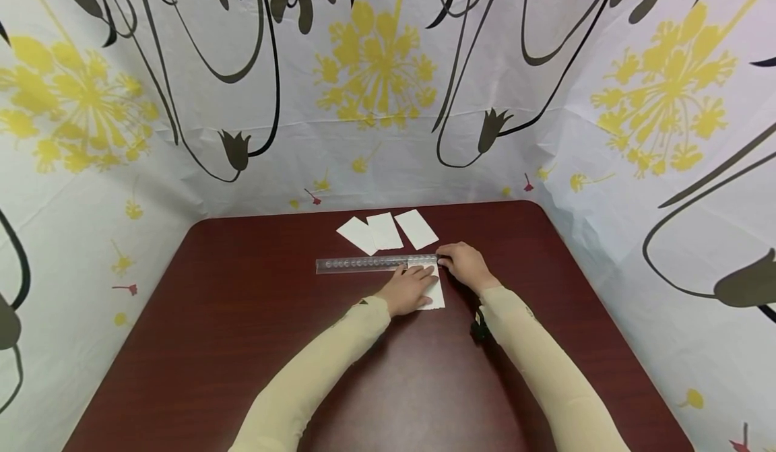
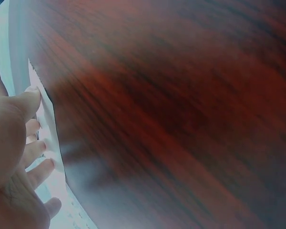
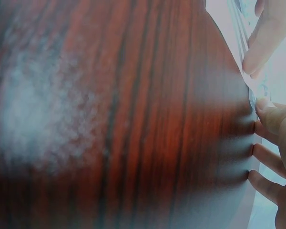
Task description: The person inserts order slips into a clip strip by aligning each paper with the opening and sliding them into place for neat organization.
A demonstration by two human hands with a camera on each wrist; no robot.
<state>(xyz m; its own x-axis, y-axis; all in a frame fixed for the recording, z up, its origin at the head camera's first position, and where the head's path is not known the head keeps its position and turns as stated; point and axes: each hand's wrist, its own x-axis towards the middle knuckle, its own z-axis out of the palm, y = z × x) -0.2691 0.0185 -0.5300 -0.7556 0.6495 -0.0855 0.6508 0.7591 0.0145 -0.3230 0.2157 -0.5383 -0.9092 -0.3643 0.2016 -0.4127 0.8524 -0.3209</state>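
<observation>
A clear plastic ruler [image 1: 358, 265] lies crosswise over the top of a small stack of white paper [image 1: 435, 297]. My left hand [image 1: 411, 291] rests on the stack with its fingers spread, the fingertips near the ruler's lower edge. At the ruler's right end, my right hand [image 1: 464, 265] pinches it between thumb and fingers. The left wrist view shows my left hand's extended fingers [image 2: 35, 172] over the white paper [image 2: 48, 124]. In the right wrist view, the thumb of my right hand [image 3: 283, 129] meets the ruler's end beside the paper's edge.
Beyond the ruler, three loose white sheets [image 1: 384, 231] lie fanned out on the dark red-brown table [image 1: 254, 304]. A patterned white cloth [image 1: 388, 162] hangs around the table's back and sides. A dark device [image 1: 479, 329] sits at my right wrist.
</observation>
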